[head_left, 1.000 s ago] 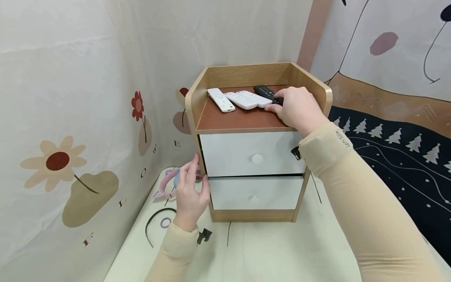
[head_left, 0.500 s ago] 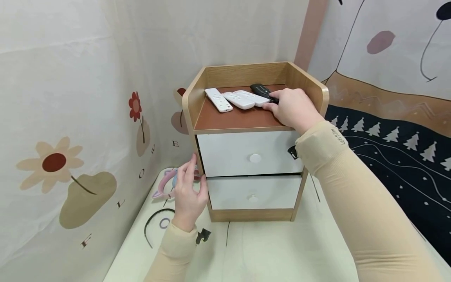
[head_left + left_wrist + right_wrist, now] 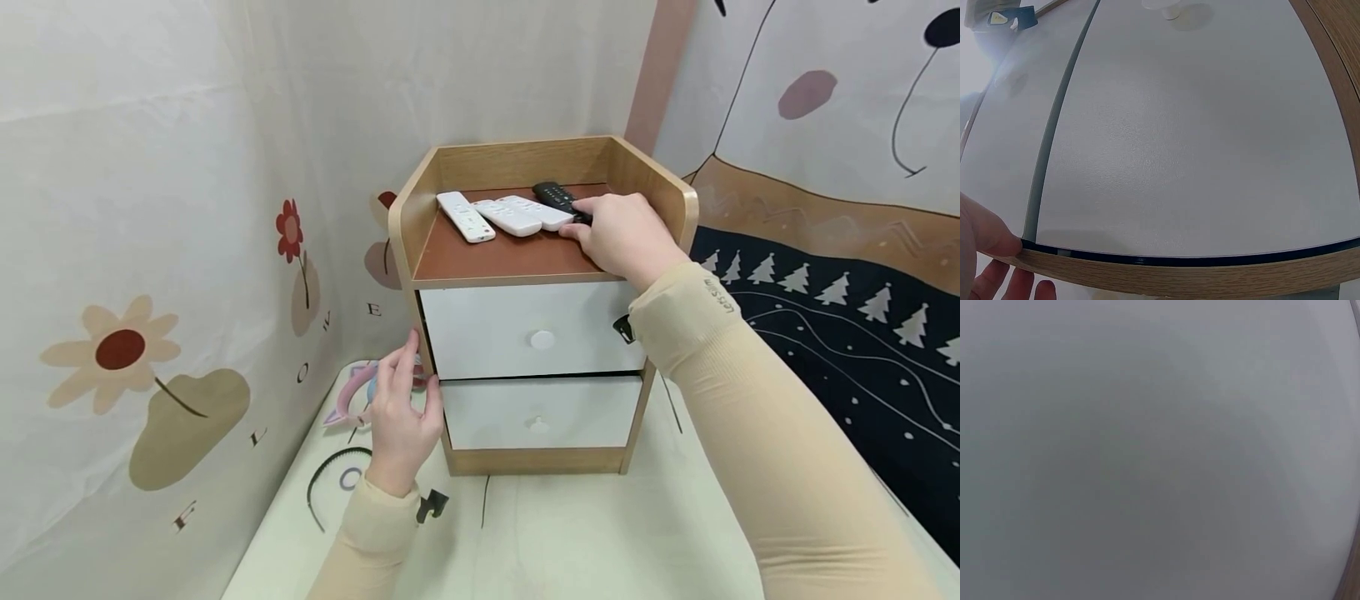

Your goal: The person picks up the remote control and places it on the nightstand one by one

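A small wooden drawer cabinet (image 3: 525,460) with two white drawer fronts stands against the corner. On its brown top my right hand (image 3: 628,235) pinches the near end of a black remote control (image 3: 553,195) between thumb and fingers. Left of it lie a white remote (image 3: 538,212), another white remote (image 3: 510,218) touching it, and a third white remote (image 3: 467,217) set apart. My left hand (image 3: 401,421) grips the cabinet's left side edge; in the left wrist view its thumb (image 3: 994,237) is on the front and its fingers lie behind the panel. The right wrist view shows only a blurred pale surface.
On the pale table (image 3: 570,542), left of the cabinet, lie a pink headband (image 3: 348,396), a black headband (image 3: 318,475) and a small purple ring (image 3: 351,478). Printed cloth walls (image 3: 187,208) rise at the left and back. The cabinet top has raised wooden sides.
The view shifts slightly. Both hands keep their places, the right at the black remote control and the left on the cabinet's side. Nothing else has visibly moved.
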A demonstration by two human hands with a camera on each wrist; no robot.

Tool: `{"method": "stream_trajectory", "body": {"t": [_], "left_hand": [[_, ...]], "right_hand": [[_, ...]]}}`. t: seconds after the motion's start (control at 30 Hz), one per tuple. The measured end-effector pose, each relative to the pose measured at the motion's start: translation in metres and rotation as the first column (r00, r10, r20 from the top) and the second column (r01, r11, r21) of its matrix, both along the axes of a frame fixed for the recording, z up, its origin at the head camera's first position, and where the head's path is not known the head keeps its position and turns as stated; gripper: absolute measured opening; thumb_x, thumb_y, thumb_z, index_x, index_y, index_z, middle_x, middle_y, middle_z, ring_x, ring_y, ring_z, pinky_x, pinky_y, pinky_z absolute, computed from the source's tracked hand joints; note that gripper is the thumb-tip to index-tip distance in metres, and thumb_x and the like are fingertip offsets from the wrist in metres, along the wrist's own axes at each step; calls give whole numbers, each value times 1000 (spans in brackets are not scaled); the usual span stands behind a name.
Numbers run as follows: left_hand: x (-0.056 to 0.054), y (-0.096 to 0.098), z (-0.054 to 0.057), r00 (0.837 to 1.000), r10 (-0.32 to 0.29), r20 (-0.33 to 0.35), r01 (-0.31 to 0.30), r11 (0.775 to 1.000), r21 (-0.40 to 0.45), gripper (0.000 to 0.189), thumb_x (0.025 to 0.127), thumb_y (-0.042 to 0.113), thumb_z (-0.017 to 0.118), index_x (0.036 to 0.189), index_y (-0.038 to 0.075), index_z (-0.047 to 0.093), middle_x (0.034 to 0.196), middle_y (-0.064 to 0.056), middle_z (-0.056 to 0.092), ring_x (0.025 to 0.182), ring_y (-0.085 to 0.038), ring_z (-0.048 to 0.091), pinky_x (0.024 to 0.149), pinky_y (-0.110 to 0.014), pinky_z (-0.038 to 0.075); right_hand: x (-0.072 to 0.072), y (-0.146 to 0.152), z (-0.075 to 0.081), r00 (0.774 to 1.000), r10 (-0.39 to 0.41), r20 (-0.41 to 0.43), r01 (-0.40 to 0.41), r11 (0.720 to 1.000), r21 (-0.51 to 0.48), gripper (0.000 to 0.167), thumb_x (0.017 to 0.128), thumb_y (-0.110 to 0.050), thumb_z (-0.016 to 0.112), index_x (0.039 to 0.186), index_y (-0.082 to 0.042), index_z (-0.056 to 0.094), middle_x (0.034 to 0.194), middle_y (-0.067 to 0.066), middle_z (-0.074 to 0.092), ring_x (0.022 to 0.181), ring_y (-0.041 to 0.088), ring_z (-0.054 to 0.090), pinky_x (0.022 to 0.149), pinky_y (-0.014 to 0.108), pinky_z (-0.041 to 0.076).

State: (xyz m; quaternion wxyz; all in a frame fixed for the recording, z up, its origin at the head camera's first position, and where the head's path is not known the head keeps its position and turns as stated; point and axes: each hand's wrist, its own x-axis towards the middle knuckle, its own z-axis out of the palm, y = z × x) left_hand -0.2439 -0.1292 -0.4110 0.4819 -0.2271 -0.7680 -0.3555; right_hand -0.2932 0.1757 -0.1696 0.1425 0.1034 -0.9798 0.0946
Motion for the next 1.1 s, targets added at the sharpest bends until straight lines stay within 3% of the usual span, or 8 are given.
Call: {"method": "stream_trajectory", "body": {"t": [0.33, 0.53, 0.63, 0.7, 0.77, 0.83, 0.97, 1.1], "left_hand": [[3, -8, 4, 1000, -14, 6, 14, 1000, -14, 72, 94, -7, 70, 163, 2, 50, 125, -26, 62, 97, -32, 70, 75, -47, 64], [6, -13, 6, 998, -19, -63, 15, 998, -64, 74, 90, -9, 73, 160, -1, 53, 128, -28, 62, 91, -31, 69, 74, -39, 62], [7, -14, 9, 995, 6, -96, -14, 996, -86, 74, 88, -7, 74, 159, 0, 54, 133, -29, 61, 93, -32, 64, 76, -36, 57], [10, -14, 12, 992, 21, -122, -33, 995, -98, 73, 88, -5, 73, 159, 1, 55, 136, -30, 59, 96, -33, 62, 77, -36, 52], [12, -12, 16, 988, 8, -153, -25, 994, -107, 71, 87, -4, 72, 156, 0, 58, 137, -30, 60, 97, -34, 59, 77, -36, 50], [16, -8, 21, 982, -30, -188, 4, 991, -137, 67, 87, -3, 71, 153, -2, 60, 135, -30, 61, 98, -35, 59, 77, -36, 51], [24, 2, 28, 959, -148, -242, 87, 965, -246, 52, 96, 4, 65, 147, -5, 63, 133, -28, 64, 95, -31, 58, 73, -34, 52], [32, 14, 32, 928, -276, -251, 172, 915, -366, 44, 104, 10, 58, 145, -5, 62, 132, -24, 66, 100, -30, 61, 76, -32, 58]], "right_hand": [[-1, -4, -3, 996, 46, -76, -50, 998, -43, 50, 112, -36, 63, 153, -8, 64, 145, 22, 72, 138, 46, 63, 122, 60, 39], [7, -8, -6, 988, 51, -147, -62, 996, -69, 47, 114, -32, 56, 151, -4, 65, 153, 20, 67, 146, 45, 57, 126, 57, 37], [15, -9, -13, 972, 59, -227, -85, 991, -103, 45, 116, -29, 50, 147, -2, 68, 152, 19, 68, 146, 43, 57, 129, 54, 36], [22, -10, -21, 943, 87, -321, -137, 981, -136, 41, 115, -26, 51, 140, -1, 72, 147, 19, 72, 141, 43, 60, 127, 53, 40], [30, -10, -34, 892, 124, -434, -221, 959, -180, 36, 112, -24, 57, 132, -1, 76, 141, 19, 75, 135, 42, 63, 123, 53, 44], [40, -10, -51, 816, 167, -554, -336, 916, -218, 28, 109, -19, 63, 123, -1, 79, 133, 18, 78, 130, 41, 65, 117, 51, 49], [62, -5, -91, 616, 272, -740, -573, 799, -183, 20, 104, -15, 69, 107, 0, 81, 121, 17, 80, 120, 37, 70, 112, 37, 53], [85, 3, -129, 430, 426, -796, -726, 688, -24, 27, 108, -19, 64, 98, 1, 79, 110, 19, 79, 107, 35, 72, 115, 22, 52]]}}
